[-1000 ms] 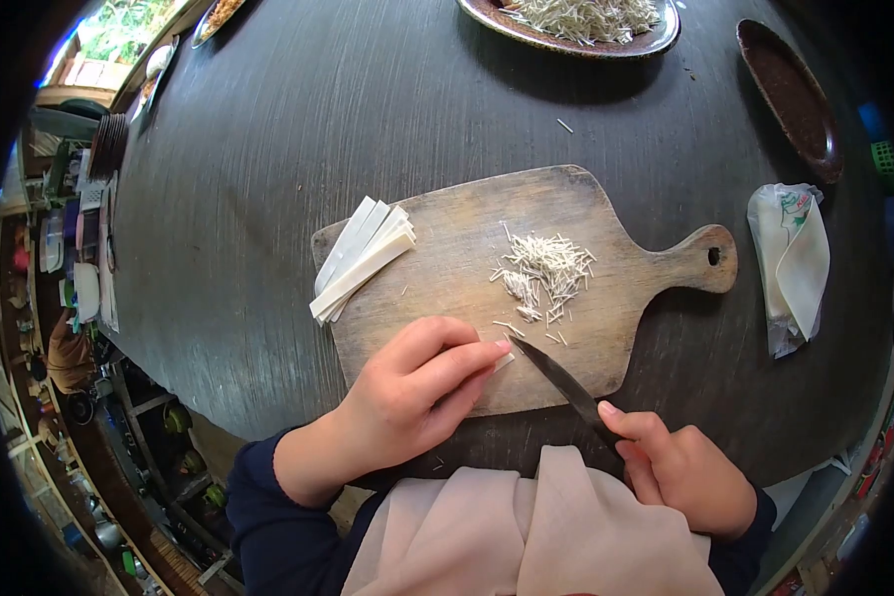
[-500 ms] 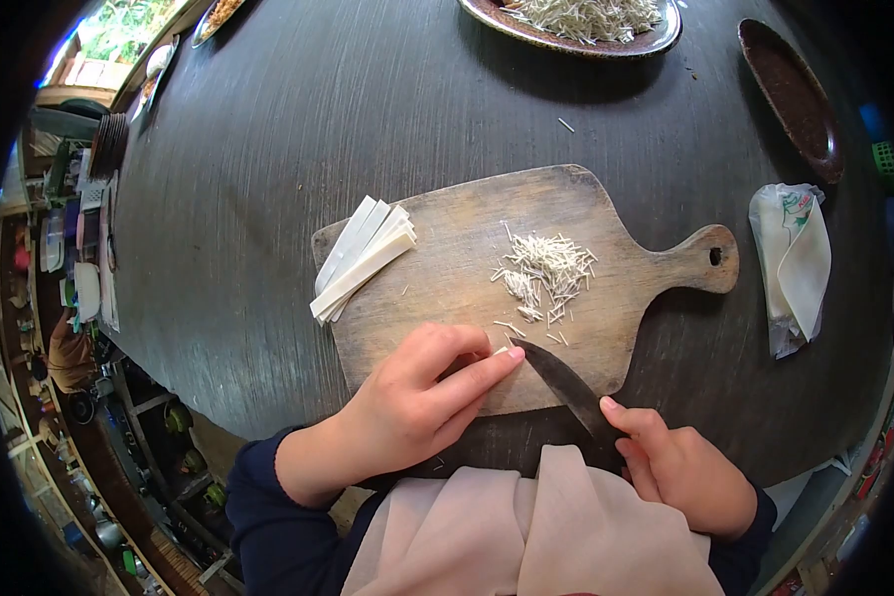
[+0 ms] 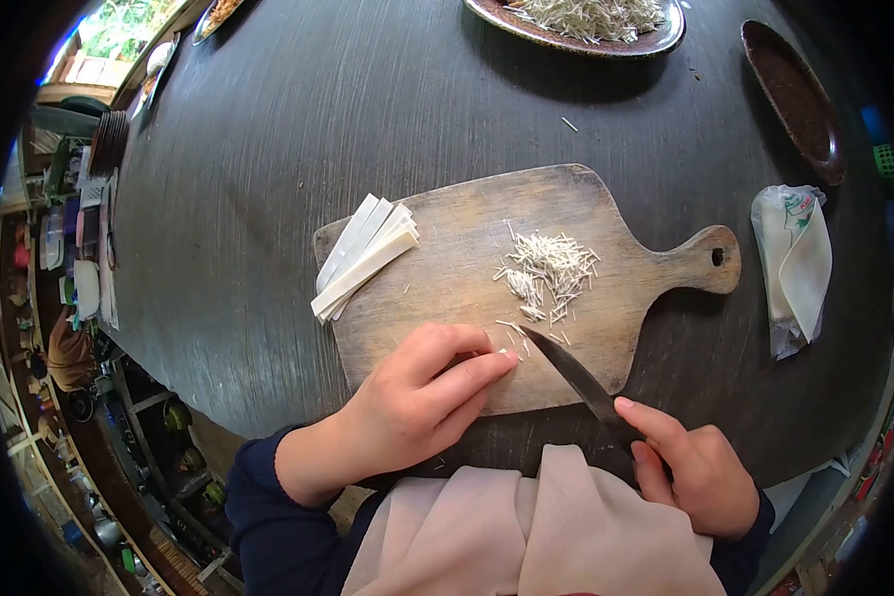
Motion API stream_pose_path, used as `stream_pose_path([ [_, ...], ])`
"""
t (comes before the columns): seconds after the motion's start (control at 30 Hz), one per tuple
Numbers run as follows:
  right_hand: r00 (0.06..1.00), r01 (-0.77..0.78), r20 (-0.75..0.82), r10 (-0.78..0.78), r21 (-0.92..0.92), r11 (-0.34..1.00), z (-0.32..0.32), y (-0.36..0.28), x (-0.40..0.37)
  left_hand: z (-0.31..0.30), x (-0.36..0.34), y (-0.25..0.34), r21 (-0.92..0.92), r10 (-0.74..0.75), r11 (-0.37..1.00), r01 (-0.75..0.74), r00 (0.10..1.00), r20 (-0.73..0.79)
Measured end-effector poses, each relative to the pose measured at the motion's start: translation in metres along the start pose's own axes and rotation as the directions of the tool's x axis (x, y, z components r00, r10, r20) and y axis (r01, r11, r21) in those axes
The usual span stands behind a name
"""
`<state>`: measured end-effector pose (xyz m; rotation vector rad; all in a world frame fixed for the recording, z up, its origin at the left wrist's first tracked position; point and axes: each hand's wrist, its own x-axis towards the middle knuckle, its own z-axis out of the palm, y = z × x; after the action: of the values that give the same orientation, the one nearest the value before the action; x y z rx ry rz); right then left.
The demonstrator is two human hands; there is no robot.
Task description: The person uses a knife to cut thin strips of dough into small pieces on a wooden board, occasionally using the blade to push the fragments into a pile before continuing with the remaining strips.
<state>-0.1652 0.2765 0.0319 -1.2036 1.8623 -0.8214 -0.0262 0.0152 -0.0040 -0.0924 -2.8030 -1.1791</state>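
A wooden cutting board [image 3: 437,288] with a handle lies on the dark table. On its lower part, my left hand [image 3: 422,387] is closed round a pale strip, of which only a small end shows at the fingertips. My right hand [image 3: 693,465] grips a dark-bladed knife [image 3: 578,379], its tip on the board just right of my left fingertips. Thin cut slivers [image 3: 551,266] form a small pile beyond the blade, with a few loose bits near the tip. Several flat white strips [image 3: 366,260] are fanned over the board's left edge.
A speckled plate [image 3: 576,42] heaped with slivers stands at the far side. Right of the board are a long brown dish [image 3: 793,99] and a plastic-wrapped white stack [image 3: 793,263]. Shelves with kitchen goods [image 3: 84,288] line the left.
The knife and my right hand have shifted slightly right, and the blade has come away from my left fingertips. My left hand stays nearly in place.
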Motion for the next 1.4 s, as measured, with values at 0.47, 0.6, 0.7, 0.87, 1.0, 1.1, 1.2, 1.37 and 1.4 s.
stream_pose_path([
  [0.47, 0.997, 0.049, 0.068, -0.043, -0.102, 0.994, 0.0, 0.001, -0.002, 0.001, 0.001, 0.004, -0.021, -0.029, 0.999, 0.028, 0.998, -0.056],
  [0.6, 0.999, 0.046, -0.002, -0.046, -0.062, 0.997, 0.002, 0.0, -0.002, 0.001, -0.002, 0.005, -0.011, -0.028, 1.0, 0.027, 0.996, -0.089],
  [0.7, 0.996, 0.056, 0.075, -0.056, -0.006, 0.998, 0.0, 0.0, 0.001, -0.004, -0.002, 0.007, 0.034, -0.042, 0.998, 0.044, 0.996, -0.078],
  [0.87, 1.0, -0.014, 0.021, 0.015, -0.045, 0.999, 0.004, 0.0, 0.0, -0.006, -0.003, 0.004, 0.087, -0.023, 0.996, 0.028, 0.998, -0.063],
  [1.0, 1.0, -0.008, -0.022, 0.008, 0.011, 1.0, 0.006, -0.003, 0.004, -0.011, -0.003, 0.008, 0.118, -0.004, 0.993, 0.009, 0.999, -0.039],
  [1.1, 1.0, -0.001, -0.025, 0.002, 0.045, 0.999, 0.01, -0.003, 0.006, -0.014, -0.004, 0.01, 0.115, -0.013, 0.993, 0.016, 0.999, -0.029],
  [1.2, 0.995, -0.054, -0.077, 0.062, 0.099, 0.994, 0.01, -0.006, 0.006, -0.012, -0.007, 0.012, 0.116, -0.012, 0.993, 0.014, 1.0, -0.017],
  [1.37, 0.985, -0.054, -0.153, 0.081, 0.172, 0.984, 0.016, -0.009, 0.004, -0.008, -0.011, 0.009, 0.141, 0.036, 0.99, -0.028, 0.998, -0.056],
  [1.4, 0.994, -0.029, -0.103, 0.043, 0.131, 0.991, 0.017, -0.008, 0.005, -0.007, -0.011, 0.008, 0.143, 0.043, 0.989, -0.034, 0.997, -0.064],
])
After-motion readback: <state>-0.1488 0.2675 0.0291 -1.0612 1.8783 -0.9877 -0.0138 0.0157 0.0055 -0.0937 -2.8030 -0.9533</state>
